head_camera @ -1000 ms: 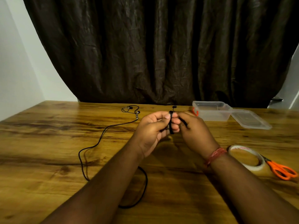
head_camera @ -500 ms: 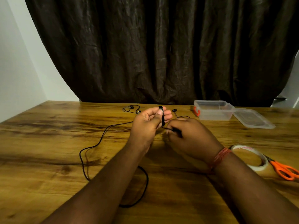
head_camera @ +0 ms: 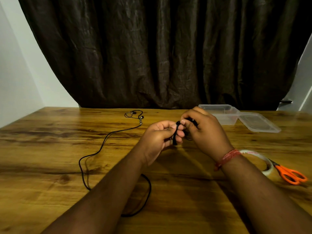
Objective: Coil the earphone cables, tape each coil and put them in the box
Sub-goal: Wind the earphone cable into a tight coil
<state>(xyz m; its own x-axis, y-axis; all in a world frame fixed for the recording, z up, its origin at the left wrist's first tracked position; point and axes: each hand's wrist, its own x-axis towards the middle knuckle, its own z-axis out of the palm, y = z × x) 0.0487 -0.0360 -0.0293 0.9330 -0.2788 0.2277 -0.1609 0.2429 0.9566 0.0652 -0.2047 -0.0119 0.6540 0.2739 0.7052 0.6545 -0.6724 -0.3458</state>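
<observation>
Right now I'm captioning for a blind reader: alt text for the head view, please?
Two hands coil a black earphone cable above a wooden table: the left hand holds the coil, the right hand pinches the strand. A second earphone lies uncoiled; box, tape roll and scissors sit right.

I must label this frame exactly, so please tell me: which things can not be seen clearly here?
All in the head view:
- Black cable coil: mostly covered by the left hand and right hand; loop count unreadable.
- Loose earphone cable: its near stretch runs under the left forearm.
- Tape roll: partly behind the right wrist; its print is too small.
- Clear box: near corner hidden by the right hand.
</observation>
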